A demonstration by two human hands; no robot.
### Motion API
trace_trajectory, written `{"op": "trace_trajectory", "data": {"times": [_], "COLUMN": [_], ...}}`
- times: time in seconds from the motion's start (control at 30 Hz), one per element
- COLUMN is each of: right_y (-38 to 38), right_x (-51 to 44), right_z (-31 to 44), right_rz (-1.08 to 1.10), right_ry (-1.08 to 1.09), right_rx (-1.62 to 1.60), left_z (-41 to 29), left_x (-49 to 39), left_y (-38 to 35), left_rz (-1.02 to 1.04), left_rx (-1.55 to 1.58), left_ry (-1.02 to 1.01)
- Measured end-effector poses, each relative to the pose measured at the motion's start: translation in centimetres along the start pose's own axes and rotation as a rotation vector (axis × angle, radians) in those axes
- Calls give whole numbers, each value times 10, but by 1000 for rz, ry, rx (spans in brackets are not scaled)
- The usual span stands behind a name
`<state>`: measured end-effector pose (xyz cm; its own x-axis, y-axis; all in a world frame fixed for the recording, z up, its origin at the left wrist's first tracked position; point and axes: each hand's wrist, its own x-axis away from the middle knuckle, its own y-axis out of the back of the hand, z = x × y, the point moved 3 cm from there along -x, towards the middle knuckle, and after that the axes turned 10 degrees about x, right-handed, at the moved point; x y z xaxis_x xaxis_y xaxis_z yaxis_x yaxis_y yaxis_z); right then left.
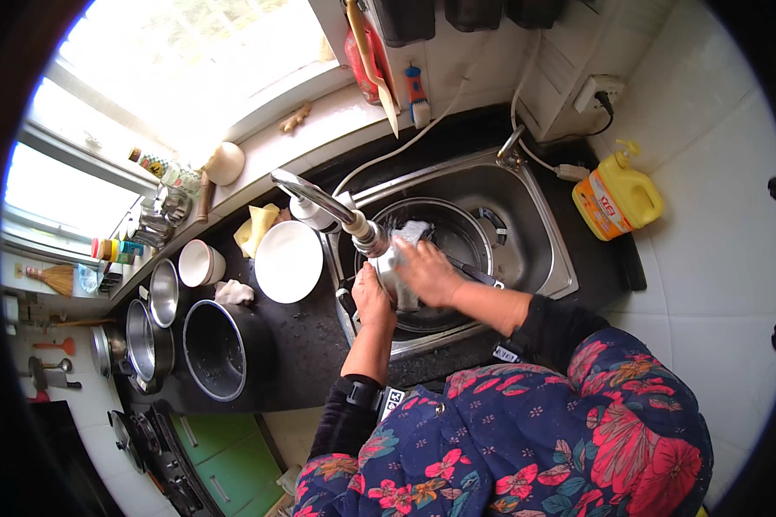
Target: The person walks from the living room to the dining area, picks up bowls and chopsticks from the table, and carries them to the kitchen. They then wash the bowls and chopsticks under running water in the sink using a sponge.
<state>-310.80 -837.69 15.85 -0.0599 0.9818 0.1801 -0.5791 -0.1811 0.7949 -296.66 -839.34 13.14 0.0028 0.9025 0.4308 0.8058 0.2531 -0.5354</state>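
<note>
My left hand (373, 297) grips the edge of a white dish (386, 268) under the chrome faucet (320, 200). My right hand (430, 271) is blurred and lies across the dish, its fingers near the faucet head. Something greyish white (414, 232), a cloth or splashing water, shows beyond its fingers; what that hand holds is unclear. Below both hands a wide dark pan (462, 226) rests in the stainless steel sink (537, 200). A black handle (475, 271) crosses the pan's near right side, partly behind my right forearm.
Left of the sink stand a white plate (289, 262), a bowl (200, 263), a black pot (215, 352) and steel pans (143, 339). A crumpled cloth (234, 292) lies among them. A yellow detergent jug (614, 194) stands right of the sink. A white cable (414, 139) runs behind the faucet.
</note>
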Motion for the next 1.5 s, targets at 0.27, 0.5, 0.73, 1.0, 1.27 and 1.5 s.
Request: {"op": "trace_trajectory", "data": {"times": [0.27,0.5,0.73,1.0,1.27,1.5], "right_y": [33,35,28,23,19,13], "right_x": [-47,-42,-39,-37,-41,-49], "right_z": [4,-37,-66,-85,-74,-67], "right_rz": [42,266,414,126,86,143], "right_ry": [135,229,-79,-169,-374,-405], "right_rx": [16,-325,-1016,-1147,-1269,-1348], "left_z": [-11,-18,-24,-24,-22,-37], "left_x": [10,14,9,5,-31,-32], "left_y": [-16,-19,-18,-21,1,-1], "left_rz": [346,251,313,543,216,359], "left_rx": [32,-32,38,-162,-47,-34], "left_ry": [73,178,219,326,258,181]}}
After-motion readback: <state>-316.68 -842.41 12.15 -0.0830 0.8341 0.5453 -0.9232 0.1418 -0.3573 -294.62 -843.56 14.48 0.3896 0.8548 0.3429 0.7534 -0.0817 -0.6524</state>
